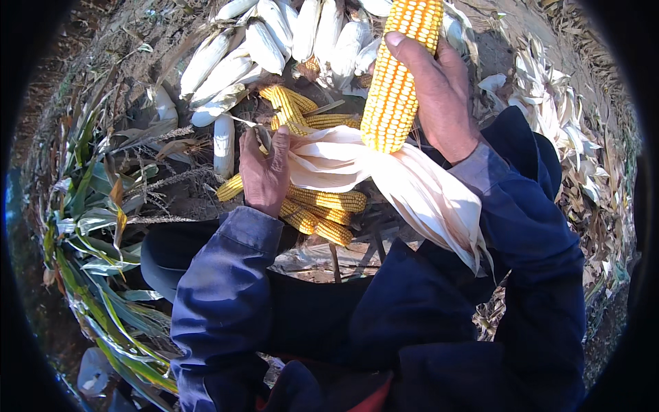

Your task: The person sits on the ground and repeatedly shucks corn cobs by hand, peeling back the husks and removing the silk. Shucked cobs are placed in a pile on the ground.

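My right hand (437,87) grips a yellow ear of corn (399,77), its kernels bare and its tip pointing up out of the frame. From the ear's base, pale husk leaves (427,195) are folded back, some hanging to the right over my lap and some stretching left. My left hand (265,167) is closed on the far end of the left husk leaves (329,162). Below and behind that hand, several husked ears of corn (329,201) lie in a pile, partly hidden by the hand and the husk.
Several ears in white husks (265,46) lie in an arc beyond the pile. Loose stripped husks (556,108) are heaped on the ground at the right. Green and dry corn leaves (118,309) cover the left side. My bent legs flank the pile.
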Action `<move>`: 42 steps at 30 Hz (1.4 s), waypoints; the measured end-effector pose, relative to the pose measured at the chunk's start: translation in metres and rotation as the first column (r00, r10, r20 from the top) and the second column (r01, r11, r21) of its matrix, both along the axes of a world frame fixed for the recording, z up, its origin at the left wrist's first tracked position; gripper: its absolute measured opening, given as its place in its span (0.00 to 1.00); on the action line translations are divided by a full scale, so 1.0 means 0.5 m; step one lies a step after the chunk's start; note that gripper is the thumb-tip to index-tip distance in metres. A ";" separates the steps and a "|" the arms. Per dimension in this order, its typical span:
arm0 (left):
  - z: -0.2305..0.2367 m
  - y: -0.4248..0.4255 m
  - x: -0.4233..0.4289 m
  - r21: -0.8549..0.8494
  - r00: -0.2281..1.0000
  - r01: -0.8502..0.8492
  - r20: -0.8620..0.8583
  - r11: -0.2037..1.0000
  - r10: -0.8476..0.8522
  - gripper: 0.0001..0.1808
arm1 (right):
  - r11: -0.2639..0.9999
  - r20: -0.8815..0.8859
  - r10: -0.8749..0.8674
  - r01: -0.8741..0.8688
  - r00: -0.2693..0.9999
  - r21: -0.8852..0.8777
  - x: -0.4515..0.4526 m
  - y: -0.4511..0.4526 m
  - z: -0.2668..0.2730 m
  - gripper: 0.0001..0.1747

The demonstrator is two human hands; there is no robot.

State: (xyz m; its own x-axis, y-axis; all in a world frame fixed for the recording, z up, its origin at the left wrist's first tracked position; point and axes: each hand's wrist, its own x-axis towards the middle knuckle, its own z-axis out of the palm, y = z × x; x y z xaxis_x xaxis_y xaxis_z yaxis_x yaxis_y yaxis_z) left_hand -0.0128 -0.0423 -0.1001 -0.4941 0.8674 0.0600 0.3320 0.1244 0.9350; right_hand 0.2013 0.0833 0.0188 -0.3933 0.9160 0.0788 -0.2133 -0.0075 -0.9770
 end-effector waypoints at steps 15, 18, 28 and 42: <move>0.152 0.054 0.134 0.178 0.939 0.269 0.171 0.947 -0.299 0.37 | 0.942 0.221 0.091 -0.156 0.971 0.297 -0.076 -0.037 -0.027 0.39; 0.160 0.058 0.116 0.221 0.883 0.202 0.381 0.954 -0.275 0.35 | 0.931 0.130 0.181 -0.212 0.975 0.297 -0.083 -0.038 -0.045 0.44; 0.180 0.040 0.063 0.343 0.626 0.098 0.708 0.934 -0.325 0.20 | 0.821 0.043 0.567 -0.569 0.822 0.055 -0.069 -0.087 -0.102 0.52; 0.155 0.053 0.056 0.187 0.631 -0.032 0.766 0.982 -0.125 0.23 | 0.669 0.652 0.130 -0.551 0.747 0.499 -0.058 -0.143 -0.135 0.14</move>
State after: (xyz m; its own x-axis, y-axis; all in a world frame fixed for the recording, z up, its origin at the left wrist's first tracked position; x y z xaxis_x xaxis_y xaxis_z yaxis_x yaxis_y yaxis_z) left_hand 0.0150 -0.0156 -0.0227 -0.3862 0.9048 -0.1795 -0.5197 -0.0527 0.8527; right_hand 0.1721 0.0117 -0.0488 -0.8282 0.5036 0.2458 0.2070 0.6825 -0.7010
